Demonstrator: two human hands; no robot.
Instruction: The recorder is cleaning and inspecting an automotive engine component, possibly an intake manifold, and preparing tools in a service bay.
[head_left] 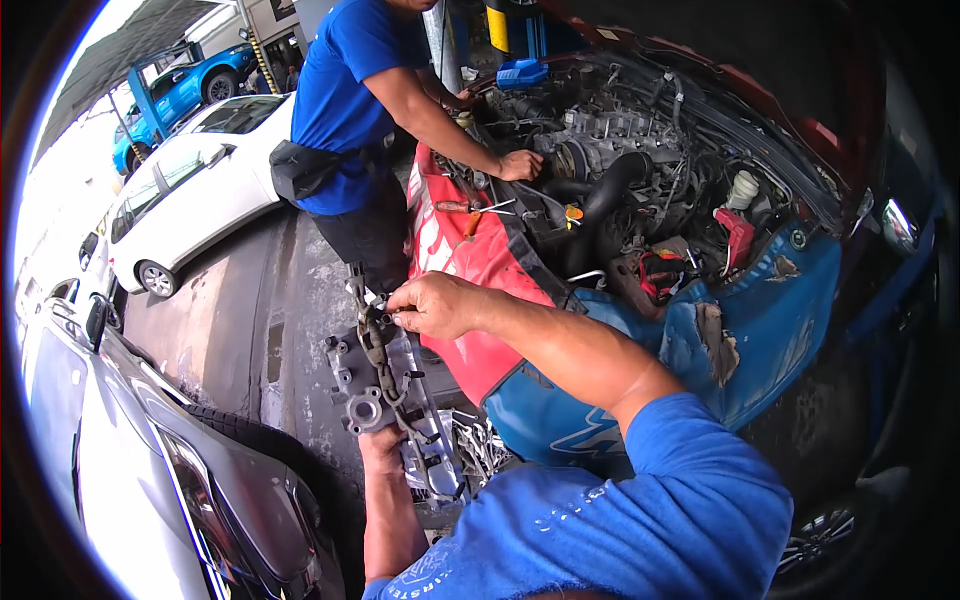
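Note:
My left hand supports a grey cast-metal engine part, which looks like an intake manifold, from its near end. Its fingers are mostly hidden under the metal. A dark wiring harness with several connectors runs along the part's length. At the far end of the harness, my right hand is closed, thumb and fingers pinched together. What lies between those fingertips is too small to make out. Below the part, several metal wrenches lie in a pile, partly hidden by it.
An open engine bay is at the right, with a red fender cover and a blue one over its edge. Pliers lie on the red cover. A co-worker leans into the bay. Cars stand at left.

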